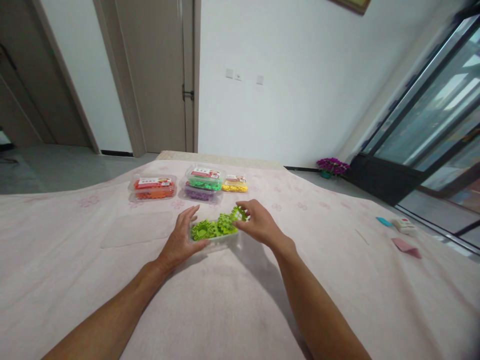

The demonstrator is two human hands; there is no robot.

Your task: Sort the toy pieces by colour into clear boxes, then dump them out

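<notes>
An open clear plastic box (221,243) sits on the pink cloth in front of me, filled with lime-green toy pieces (210,229) that have toothed edges. My left hand (183,236) grips the box's left end, thumb along the near side and fingers behind. At the right end, my right hand (257,222) pinches a lime-green toothed piece (239,214) between thumb and fingers, just above the rim. Whether that piece is joined to those beneath it I cannot tell. A flat clear lid (137,230) lies left of the box.
Behind the box stand closed clear boxes: red-orange ones (153,188) at left, a green one (204,179) on a purple one (200,193), and a yellow one (235,184). Far right lie a pink cloth piece (407,248), a blue item (384,221), a small white box (404,226) and a thin stick (362,236).
</notes>
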